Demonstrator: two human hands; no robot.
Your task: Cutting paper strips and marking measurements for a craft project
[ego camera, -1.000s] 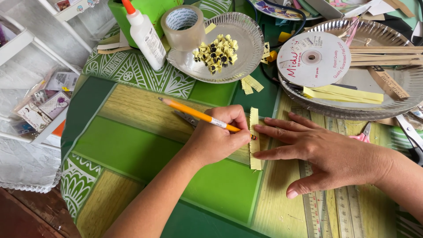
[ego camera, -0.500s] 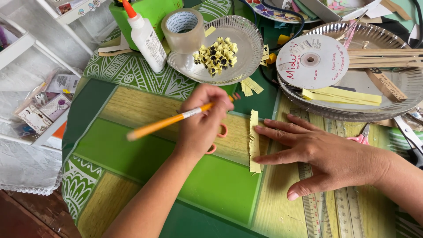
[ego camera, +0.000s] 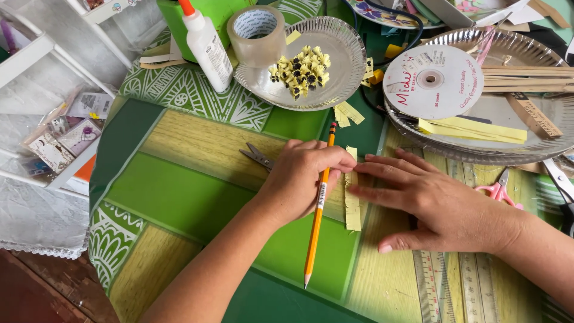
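The left hand (ego camera: 302,182) is gripping a pencil (ego camera: 317,206) beside the fringed paper strip (ego camera: 352,200) on the table, which the flat, open right hand (ego camera: 436,200) is pinning, seemingly for marking, which needs the strip held steady.

An orange pencil (ego camera: 318,197) is seen over a pale yellow fringed paper strip (ego camera: 352,206) on a tablecloth (ego camera: 179,197) done in green and straw-yellow blocks with white leafy line patterns, pink-handled scissors (ego camera: 498,191) nearby.
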